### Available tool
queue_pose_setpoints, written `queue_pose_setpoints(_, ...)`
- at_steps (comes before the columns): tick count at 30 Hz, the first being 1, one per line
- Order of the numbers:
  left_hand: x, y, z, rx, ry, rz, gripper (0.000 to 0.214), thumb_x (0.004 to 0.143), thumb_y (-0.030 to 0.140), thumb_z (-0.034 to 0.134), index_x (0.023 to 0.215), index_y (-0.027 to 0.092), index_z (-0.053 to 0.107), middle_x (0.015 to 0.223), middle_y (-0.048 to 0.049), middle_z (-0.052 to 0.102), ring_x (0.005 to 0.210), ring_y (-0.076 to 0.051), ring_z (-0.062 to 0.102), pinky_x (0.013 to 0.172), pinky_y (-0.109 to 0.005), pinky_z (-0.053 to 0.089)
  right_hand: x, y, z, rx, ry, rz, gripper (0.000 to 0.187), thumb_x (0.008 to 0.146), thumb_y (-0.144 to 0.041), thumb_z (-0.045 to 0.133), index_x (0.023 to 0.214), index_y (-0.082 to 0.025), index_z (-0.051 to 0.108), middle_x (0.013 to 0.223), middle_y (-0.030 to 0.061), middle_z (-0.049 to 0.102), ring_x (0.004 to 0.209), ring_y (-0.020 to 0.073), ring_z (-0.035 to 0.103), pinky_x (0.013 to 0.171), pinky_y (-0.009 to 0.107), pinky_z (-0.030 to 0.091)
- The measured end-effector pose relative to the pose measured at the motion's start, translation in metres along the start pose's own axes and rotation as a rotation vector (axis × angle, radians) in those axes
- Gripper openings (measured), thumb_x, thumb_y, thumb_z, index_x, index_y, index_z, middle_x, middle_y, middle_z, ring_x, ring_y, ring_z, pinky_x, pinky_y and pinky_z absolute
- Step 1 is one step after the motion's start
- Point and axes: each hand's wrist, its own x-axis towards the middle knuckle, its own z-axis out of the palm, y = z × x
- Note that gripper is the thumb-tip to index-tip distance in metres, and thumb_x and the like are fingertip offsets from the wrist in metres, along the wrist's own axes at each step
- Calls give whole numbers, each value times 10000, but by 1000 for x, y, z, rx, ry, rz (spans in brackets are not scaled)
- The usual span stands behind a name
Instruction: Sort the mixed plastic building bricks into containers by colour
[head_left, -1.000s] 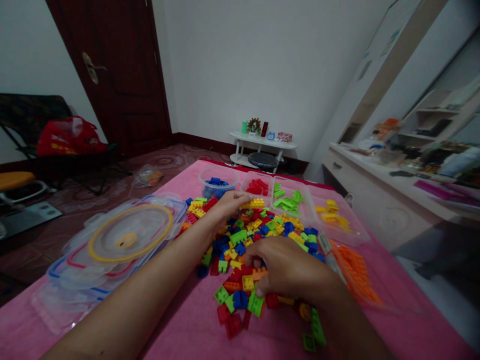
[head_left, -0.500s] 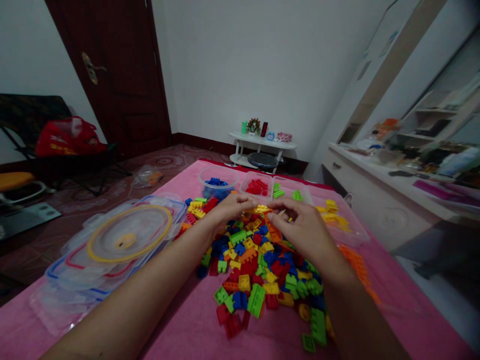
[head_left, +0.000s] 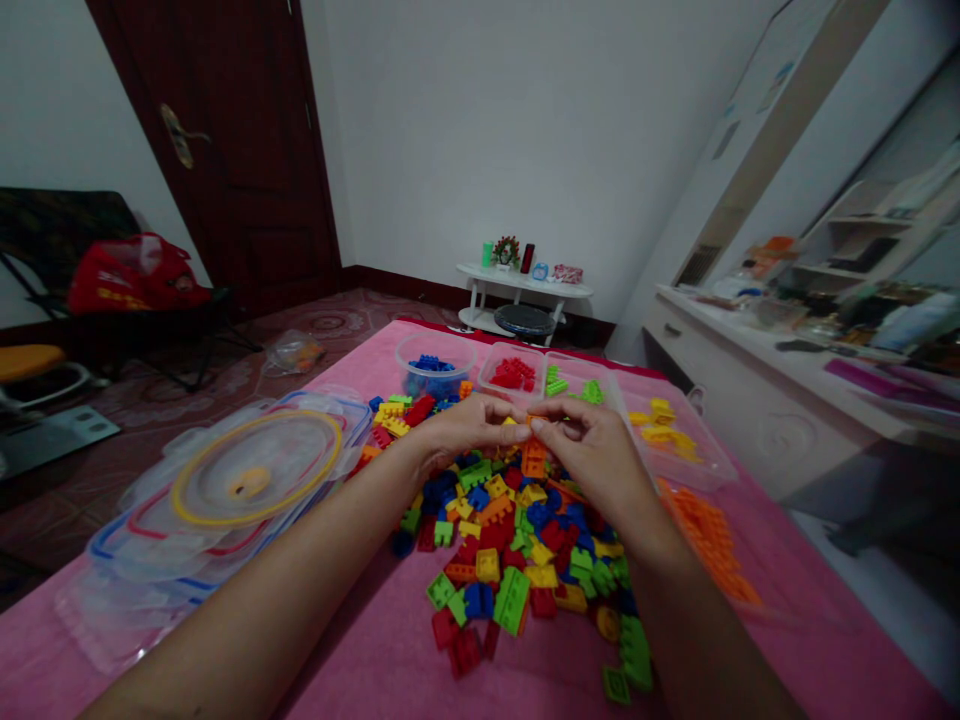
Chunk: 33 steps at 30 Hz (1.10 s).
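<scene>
Lifted off the heap a second ago, the right hand (head_left: 592, 455) now meets the left hand (head_left: 465, 428) above the far side of the brick heap (head_left: 517, 545) on the pink cloth (head_left: 390, 650). Both hands pinch a small brick (head_left: 523, 422) between thumb and fingertips; it shows orange and yellow. Just beyond stand the blue tub (head_left: 435, 365) and the red tub (head_left: 514, 372). The clear lids (head_left: 240, 480) lie stacked to the left.

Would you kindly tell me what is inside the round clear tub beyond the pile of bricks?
Blue bricks lie heaped in the round tub. They cover its floor, so anything beneath them cannot be seen.
</scene>
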Motion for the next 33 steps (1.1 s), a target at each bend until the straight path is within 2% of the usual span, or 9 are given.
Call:
queue_pose_setpoints(2, -1, 2, 0, 18, 1, -2, 481, 634, 541, 729, 860, 119, 681, 604, 34, 488, 523, -64, 387, 477, -205, 280, -1, -1, 1, 24, 3, 23, 195, 721, -284, 612, 831, -148, 697, 768, 46, 674, 608, 134, 556, 549, 255, 435)
queue_pose_setpoints(7, -2, 6, 0, 45, 5, -21, 479, 625, 537, 734, 845, 115, 688, 592, 32, 474, 518, -63, 367, 479, -206, 270, -3, -4, 2, 138, -16, 75, 198, 714, -311, 624, 828, -159, 682, 667, 21, 639, 493, 115, 518, 460, 236, 410)
queue_pose_setpoints(13, -3, 5, -1, 50, -6, -14, 447, 645, 557, 708, 741, 123, 659, 569, 41, 434, 513, -64, 348, 479, -211, 268, -2, -2, 4, 96, 0, 61, 229, 732, -301, 610, 877, -143, 689, 684, 29, 649, 504, 117, 512, 466, 237, 402)
queue_pose_setpoints(17, -3, 5, 1, 59, 28, -17, 443, 658, 558, 696, 724, 124, 635, 570, 43, 410, 518, -68, 335, 474, -216, 262, -2, 3, 5, 48, 14, 0, 240, 769, -273, 572, 924, -136, 695, 860, 74, 701, 696, 169, 613, 615, 280, 476)
queue_pose_setpoints(21, -1, 6, 2, 80, 64, -15, 451, 643, 562, 704, 663, 122, 605, 562, 45, 390, 518, -66, 309, 472, -224, 222, -2, 7, 5, -11, 0, -70, 258, 806, -246, 535, 983, -157, 700, 989, 82, 705, 866, 197, 635, 781, 329, 485)
queue_pose_setpoints(28, 0, 5, 3, 72, 71, -14, 453, 646, 563, 704, 670, 125, 593, 563, 47, 382, 516, -64, 305, 470, -220, 203, -1, 9, 5, -61, 10, -94, 276, 818, -239, 522, 1016, -162, 698, 1019, 83, 704, 887, 201, 634, 798, 340, 480)
queue_pose_setpoints(33, 1, 2, 3, 78, 105, -31, 489, 615, 592, 714, 673, 122, 593, 570, 44, 404, 516, -63, 324, 467, -214, 228, -1, 10, 6, -99, 3, -132, 274, 828, -216, 504, 1021, -184, 696, 1059, 68, 694, 975, 201, 616, 861, 337, 454)
